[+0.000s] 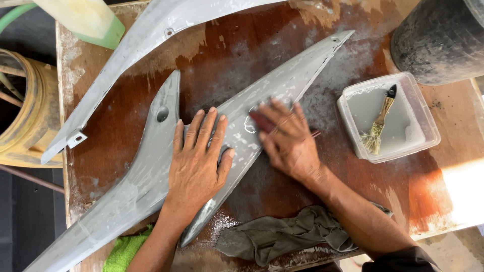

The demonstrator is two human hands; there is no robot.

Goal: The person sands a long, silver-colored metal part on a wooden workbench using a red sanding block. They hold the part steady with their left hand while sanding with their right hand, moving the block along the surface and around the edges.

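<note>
Left hand (196,166) flat, released, pinning wet grey fairing panel (151,171); right hand (287,141) clenched on sanding pad (262,121). Slick panel could slide, causing uneven sanding.

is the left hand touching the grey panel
Touching: the head view shows the left hand pressed flat, fingers spread, on the grey panel.

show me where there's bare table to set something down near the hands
Bare wood shows between the grey panel and the plastic tub, and right of the rag. Crowded under the left hand, the right hand and the upper panel.
</note>
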